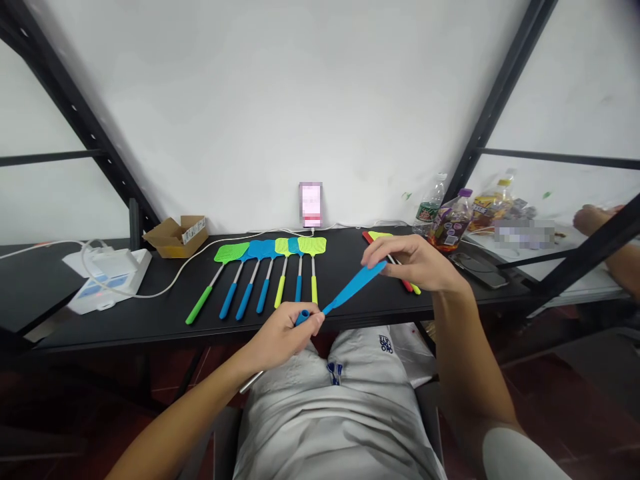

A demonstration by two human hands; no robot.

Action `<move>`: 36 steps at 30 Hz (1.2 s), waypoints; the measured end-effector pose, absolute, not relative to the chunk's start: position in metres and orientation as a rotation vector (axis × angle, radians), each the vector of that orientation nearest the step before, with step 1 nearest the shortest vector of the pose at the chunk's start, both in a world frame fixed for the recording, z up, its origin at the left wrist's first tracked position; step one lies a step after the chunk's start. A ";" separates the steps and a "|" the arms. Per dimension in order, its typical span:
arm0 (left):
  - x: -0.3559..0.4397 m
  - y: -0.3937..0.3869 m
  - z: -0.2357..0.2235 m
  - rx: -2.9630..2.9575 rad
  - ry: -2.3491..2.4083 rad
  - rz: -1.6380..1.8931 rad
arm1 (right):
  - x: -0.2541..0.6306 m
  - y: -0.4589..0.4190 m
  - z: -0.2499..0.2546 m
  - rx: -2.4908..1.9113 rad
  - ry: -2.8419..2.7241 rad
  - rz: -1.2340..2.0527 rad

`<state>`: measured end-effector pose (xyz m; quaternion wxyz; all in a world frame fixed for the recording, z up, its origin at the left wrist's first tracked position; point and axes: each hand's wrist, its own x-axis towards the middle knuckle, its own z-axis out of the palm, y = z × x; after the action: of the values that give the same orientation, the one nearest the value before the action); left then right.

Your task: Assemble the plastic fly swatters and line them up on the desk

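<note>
My left hand [290, 333] is closed around a blue fly swatter handle, whose round open end [303, 317] shows above the fist. A metal rod [251, 381] sticks out below that hand. Between my hands a blue fly swatter head [356, 285] slants up to the right, seen nearly edge-on. Its narrow neck meets my left fingertips; whether it joins the rod is hidden. My right hand [410, 260] pinches the head's broad end. On the table behind lie several fly swatters in a row, among them a green one [200, 305] and a yellow-green one [314, 273].
Red and yellow-green fly swatters [411, 285] lie under my right hand on the black table [165, 320]. A phone [311, 203] leans on the wall. Cardboard box [175, 237] and white device [107, 280] stand left; bottles [453, 220] and another phone [479, 269] right. Someone's arm [625, 260] shows far right.
</note>
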<state>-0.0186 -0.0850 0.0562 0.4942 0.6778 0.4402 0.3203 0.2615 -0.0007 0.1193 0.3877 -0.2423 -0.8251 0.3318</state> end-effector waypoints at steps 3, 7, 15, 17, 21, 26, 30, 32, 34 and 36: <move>-0.018 -0.085 0.059 1.626 1.063 0.791 | 0.261 -0.001 0.120 -0.637 -2.084 0.764; -0.017 -0.085 0.061 1.607 1.067 0.798 | 0.264 -0.006 0.120 -0.759 -2.121 0.919; -0.019 -0.081 0.053 1.594 1.035 0.825 | 0.266 -0.002 0.117 -0.695 -2.084 0.868; -0.019 -0.080 0.051 1.587 1.032 0.830 | 0.262 0.002 0.114 -0.740 -2.033 0.844; -0.021 -0.076 0.049 1.530 1.007 0.816 | 0.255 0.007 0.108 -0.739 -1.934 0.985; -0.022 -0.071 0.047 1.433 0.870 0.822 | 0.255 0.009 0.105 -0.647 -1.921 1.039; -0.022 -0.068 0.049 1.364 0.800 0.808 | 0.250 0.008 0.107 -0.614 -1.914 1.001; -0.023 -0.068 0.051 1.345 0.776 0.790 | 0.248 0.010 0.107 -0.622 -1.905 0.940; -0.024 -0.068 0.052 1.337 0.765 0.780 | 0.249 0.015 0.105 -0.632 -1.846 0.851; -0.024 -0.068 0.052 1.339 0.771 0.788 | 0.253 0.022 0.101 -0.649 -1.770 0.791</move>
<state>-0.0245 -0.0681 0.0522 0.6470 0.5886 0.3390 0.3464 0.2529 0.0217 0.1011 0.5213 -0.2709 -0.7388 0.3302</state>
